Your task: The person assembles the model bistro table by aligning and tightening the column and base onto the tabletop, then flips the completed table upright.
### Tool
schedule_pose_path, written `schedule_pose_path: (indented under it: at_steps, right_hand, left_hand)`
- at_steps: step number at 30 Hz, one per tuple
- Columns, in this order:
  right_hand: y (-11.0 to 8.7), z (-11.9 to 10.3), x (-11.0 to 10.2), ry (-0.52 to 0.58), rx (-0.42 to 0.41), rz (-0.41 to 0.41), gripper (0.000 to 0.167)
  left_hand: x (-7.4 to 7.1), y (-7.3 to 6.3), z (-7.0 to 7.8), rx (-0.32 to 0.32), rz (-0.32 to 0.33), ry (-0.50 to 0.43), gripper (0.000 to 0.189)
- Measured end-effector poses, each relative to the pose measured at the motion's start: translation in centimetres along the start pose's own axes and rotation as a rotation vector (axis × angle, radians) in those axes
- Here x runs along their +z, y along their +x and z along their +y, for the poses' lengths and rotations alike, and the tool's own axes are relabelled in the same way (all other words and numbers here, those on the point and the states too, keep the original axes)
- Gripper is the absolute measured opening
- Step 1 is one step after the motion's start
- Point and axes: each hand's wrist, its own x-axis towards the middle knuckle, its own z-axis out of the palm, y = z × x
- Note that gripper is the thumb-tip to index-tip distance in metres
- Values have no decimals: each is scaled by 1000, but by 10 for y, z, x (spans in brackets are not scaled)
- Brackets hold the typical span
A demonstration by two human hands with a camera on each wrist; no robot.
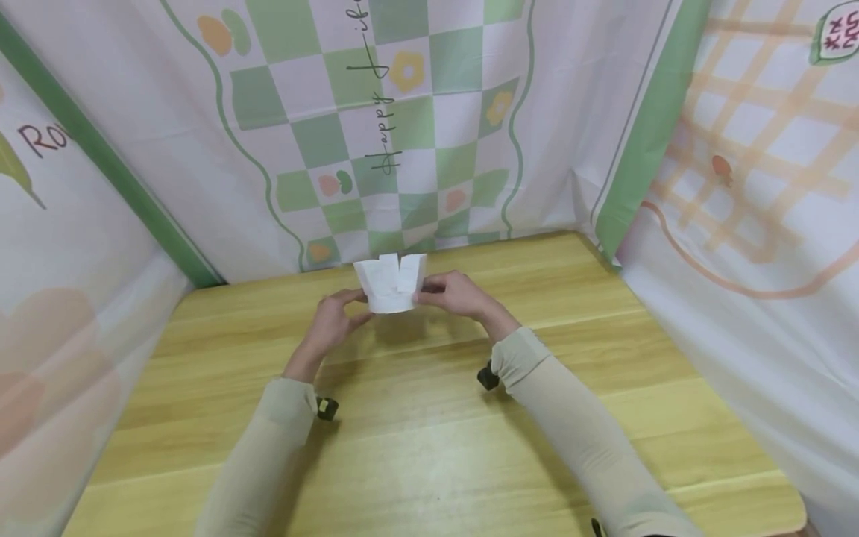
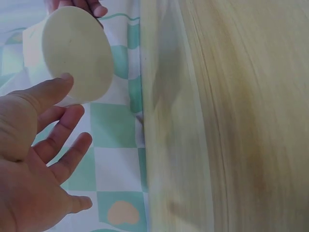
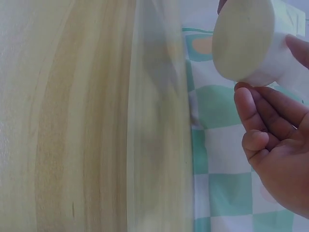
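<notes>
A white paper cup [image 1: 391, 287], its side slit into upright flaps that flare outward at the top, is held above the far part of the wooden table. My left hand [image 1: 330, 322] grips it from the left. In the left wrist view the thumb presses on the cup's round bottom [image 2: 79, 50], with fingers at its side and the other fingers spread loosely. From the right, my right hand [image 1: 463, 294] pinches the cup's wall. The right wrist view shows the right thumb [image 3: 299, 50] on the wall and fingertips under it.
The wooden table [image 1: 416, 447] ends at a far edge just beyond the cup. Behind it hangs a green-and-white checked cloth [image 1: 376, 142]. A patterned cloth [image 1: 758, 224] hangs along the right, another white cloth [image 1: 74, 246] along the left.
</notes>
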Motion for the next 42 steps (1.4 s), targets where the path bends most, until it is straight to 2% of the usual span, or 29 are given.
schedule_pose_path:
  at_steps: [5,10,16,21,30,37,42]
  right_hand:
    - [-1,-1,-2,6,15,19,57]
    - [-2,0,-4,16,-9,30,56]
    - [-3,-1,-6,59,-15,45,51]
    - [-5,-1,-6,108,-12,20,46]
    - [-7,-2,-9,87,5,15,36]
    - [-8,-3,-10,118,11,18,36]
    - [-9,-4,-10,126,4,25,36]
  left_hand:
    - [-2,0,4,0,27,28,39]
    - [-5,0,8,-28,30,31,39]
    - [-10,2,10,-93,-3,59,37]
    - [-13,1,14,-125,-36,60,35]
    - [-16,1,19,-144,-45,27,37]
    - [-17,1,17,-131,-45,-23,45]
    - [-18,1,18,-168,-66,-81,53]
